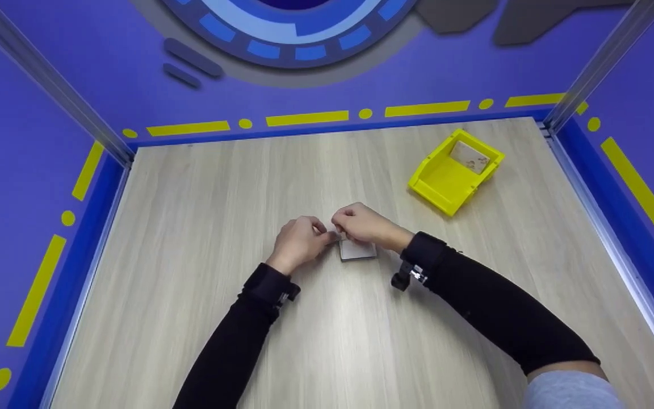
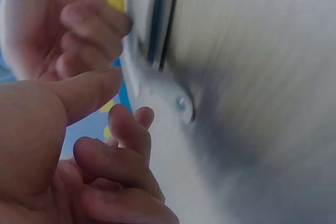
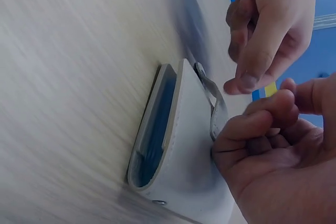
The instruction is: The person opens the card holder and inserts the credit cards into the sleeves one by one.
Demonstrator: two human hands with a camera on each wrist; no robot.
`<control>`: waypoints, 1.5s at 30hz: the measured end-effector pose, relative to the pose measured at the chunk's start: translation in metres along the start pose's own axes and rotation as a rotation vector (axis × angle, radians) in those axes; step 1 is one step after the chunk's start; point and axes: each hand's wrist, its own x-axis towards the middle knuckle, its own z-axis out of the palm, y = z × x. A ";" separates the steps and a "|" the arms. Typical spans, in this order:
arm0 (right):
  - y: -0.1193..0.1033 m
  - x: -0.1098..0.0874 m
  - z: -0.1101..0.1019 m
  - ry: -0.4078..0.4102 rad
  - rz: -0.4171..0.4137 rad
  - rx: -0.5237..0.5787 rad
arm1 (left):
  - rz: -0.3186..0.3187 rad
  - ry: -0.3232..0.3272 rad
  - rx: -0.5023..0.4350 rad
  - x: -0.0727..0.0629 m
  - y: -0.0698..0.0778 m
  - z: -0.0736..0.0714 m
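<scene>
A small white wallet [image 1: 358, 251] with a bluish inside lies on the table, its open edge facing the right wrist camera [image 3: 157, 129]. From its side a strap [image 2: 165, 87] with a metal snap at its rounded end sticks out over the tabletop. My left hand [image 1: 300, 241] is beside that strap, thumb stretched out and fingers loosely bent, with nothing visible between them in the left wrist view. My right hand [image 1: 368, 225] is over the wallet's far part. Its curled fingers [image 3: 252, 127] are right at the white cover, and no held object shows.
A yellow open-front bin [image 1: 437, 184] stands at the back right, with a beige patterned piece [image 1: 470, 157] leaning inside. Blue walls [image 1: 32, 170] with metal corner posts close in the wooden table [image 1: 202, 193] at the back and both sides.
</scene>
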 end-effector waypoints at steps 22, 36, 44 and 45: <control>0.006 -0.021 -0.047 0.135 0.000 -0.224 | -0.020 -0.035 0.005 0.006 0.004 0.013; 0.023 -0.028 -0.053 0.140 0.158 -0.414 | 0.009 -0.027 0.009 0.004 0.003 0.014; 0.026 -0.028 -0.044 0.102 0.161 -0.253 | 0.015 -0.037 0.011 0.003 0.001 0.018; 0.027 -0.027 -0.043 0.095 0.167 -0.200 | 0.013 -0.037 0.012 0.002 0.001 0.018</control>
